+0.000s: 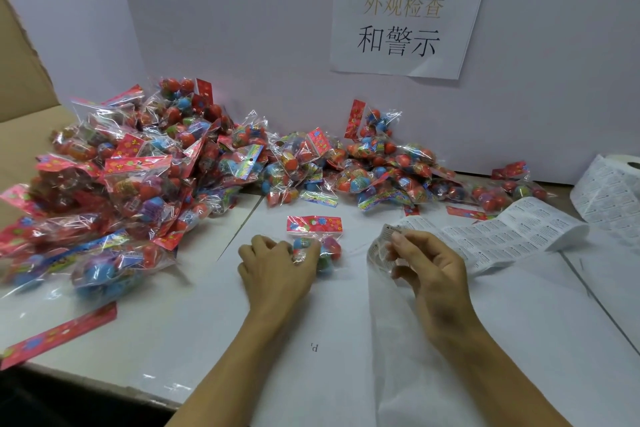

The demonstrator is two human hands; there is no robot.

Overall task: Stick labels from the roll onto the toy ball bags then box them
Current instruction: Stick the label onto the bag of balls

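One toy ball bag point(320, 236) with a red header card lies on the white table in front of me. My left hand point(277, 267) rests over its left side, fingers curled round the balls. Just to the right, my right hand point(426, 263) pinches a small white label point(393, 230) between thumb and fingertips, lifted off the label strip point(512, 236). That strip runs right to the label roll point(613, 191) at the table's right edge. A big heap of toy ball bags point(145, 170) fills the left and back of the table.
A cardboard box flap point(24, 73) stands at the far left behind the heap. Empty backing paper point(398, 340) trails from my right hand toward me. A loose red header card point(59, 336) lies near the table's front left edge. A printed paper sign point(405, 17) hangs on the wall.
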